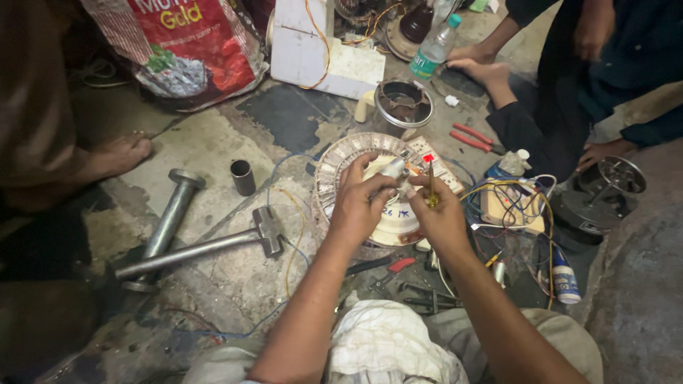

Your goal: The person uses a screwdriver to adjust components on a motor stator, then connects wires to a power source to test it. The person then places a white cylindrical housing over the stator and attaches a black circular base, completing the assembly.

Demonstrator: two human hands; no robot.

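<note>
A small silvery metal cylinder (392, 169), smooth and shiny, sits at the centre of the view, pinched between the curled fingers and thumb of the person's left hand (359, 203). Just beside it, the right hand (441, 213) pinches a thin yellowish tool (431, 186) upright between thumb and fingertips, its tip near the cylinder. Both hands hover over a round fan motor (356, 153), a white disc with a ribbed, pale metal rim, resting on the rough, stained concrete floor (206, 149).

To the left lie a steel hammer (213, 245) with a long round handle, a thick flanged metal shaft (167, 224) and a short dark tube (242, 177) standing upright. To the right, a tangle of yellow, blue and white wires (509, 203) covers a small board. Red-handled pliers (475, 139) lie further back, near a round metal housing (403, 105) and a clear plastic bottle (435, 48) with a green cap. A red and white printed sack (185, 46) leans at the upper left. Other people's bare feet (117, 153) and limbs edge the scene.
</note>
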